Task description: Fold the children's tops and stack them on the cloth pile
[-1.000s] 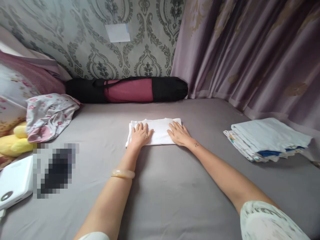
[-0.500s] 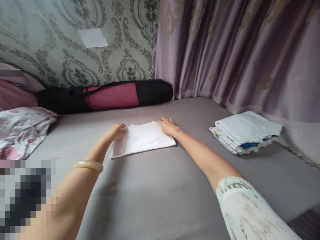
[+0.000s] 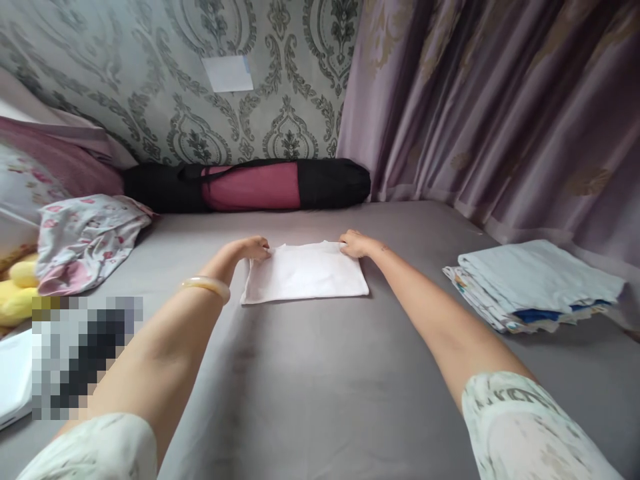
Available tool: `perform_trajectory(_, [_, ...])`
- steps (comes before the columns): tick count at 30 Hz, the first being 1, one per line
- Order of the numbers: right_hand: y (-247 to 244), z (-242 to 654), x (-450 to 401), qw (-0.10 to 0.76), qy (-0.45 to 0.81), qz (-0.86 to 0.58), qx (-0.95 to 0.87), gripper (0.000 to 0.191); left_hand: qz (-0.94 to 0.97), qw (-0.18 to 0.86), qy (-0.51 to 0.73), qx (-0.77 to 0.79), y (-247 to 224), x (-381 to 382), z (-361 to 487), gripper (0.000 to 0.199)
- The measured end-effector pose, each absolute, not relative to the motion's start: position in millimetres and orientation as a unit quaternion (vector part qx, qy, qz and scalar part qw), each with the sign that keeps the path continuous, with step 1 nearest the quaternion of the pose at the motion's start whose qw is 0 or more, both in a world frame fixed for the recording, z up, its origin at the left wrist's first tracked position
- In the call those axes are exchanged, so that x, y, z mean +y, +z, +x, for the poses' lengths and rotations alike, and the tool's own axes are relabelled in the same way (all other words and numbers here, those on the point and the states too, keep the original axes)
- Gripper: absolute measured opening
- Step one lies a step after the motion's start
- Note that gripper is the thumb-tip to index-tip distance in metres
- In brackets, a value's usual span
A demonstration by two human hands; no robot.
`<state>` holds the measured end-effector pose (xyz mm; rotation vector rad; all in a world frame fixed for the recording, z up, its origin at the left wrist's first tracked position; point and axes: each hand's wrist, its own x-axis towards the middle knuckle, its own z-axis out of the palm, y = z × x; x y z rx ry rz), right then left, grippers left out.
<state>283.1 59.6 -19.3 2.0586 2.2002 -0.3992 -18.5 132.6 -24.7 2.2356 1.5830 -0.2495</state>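
Note:
A folded white cloth [image 3: 307, 273] lies flat on the grey bed sheet [image 3: 310, 373] in the middle of the view. At its far left corner, my left hand [image 3: 256, 248] is closed on the edge, fingers curled. My right hand [image 3: 354, 244] pinches the far edge near the right corner. The fingertips of both hands are partly hidden. To the right, apart from my arm, rests a stack of folded clothes [image 3: 540, 277] with a pale piece on top.
Along the patterned wall lies a long black and red bag [image 3: 250, 187]. A crumpled printed cloth [image 3: 93, 233], a yellow plush item [image 3: 17, 293] and a white object [image 3: 15, 377] are at the left. Purple curtains [image 3: 475, 100] hang at the right.
The view has turned left, so things appear shifted right. My right hand's fingers, earlier spread over the far right corner, are now curled at the edge. My left hand stays at its corner.

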Motion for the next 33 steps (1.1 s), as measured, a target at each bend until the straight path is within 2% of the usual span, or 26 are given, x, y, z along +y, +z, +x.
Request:
perform_trajectory(5, [-3, 294, 50, -0.008, -0.164, 0.653, 0.74, 0.028, 0.815, 0.231, -0.013, 0.532, -11, 124, -36, 0.048])
perform_trajectory(13, [49, 303, 29, -0.135, -0.212, 0.607, 0.754, 0.023, 0.837, 0.266, 0.116, 0.464, 54, 105, -59, 0.043])
perform_trajectory(16, [64, 305, 24, -0.194, -0.176, 0.585, 0.768, 0.023, 0.836, 0.238, 0.185, 0.459, 70, 100, -59, 0.046])
perform_trajectory(20, [66, 304, 8, -0.245, -0.037, 0.572, 0.781, 0.025, 0.839, 0.107, 0.287, 0.449, 66, 88, -57, 0.04])
perform_trajectory(25, [28, 300, -35, -0.159, 0.052, 0.556, 0.814, 0.032, 0.889, -0.001, 0.221, 0.401, 20, 47, -67, 0.034])
perform_trajectory(29, [-17, 296, -72, -0.103, 0.054, 0.516, 0.849, 0.037, 0.922, 0.023, 0.147, 0.359, -28, 5, -76, 0.037])
perform_trajectory(33, [-42, 291, -95, -0.07, 0.028, 0.512, 0.855, 0.038, 0.933, 0.038, 0.113, 0.341, -51, -21, -79, 0.043])
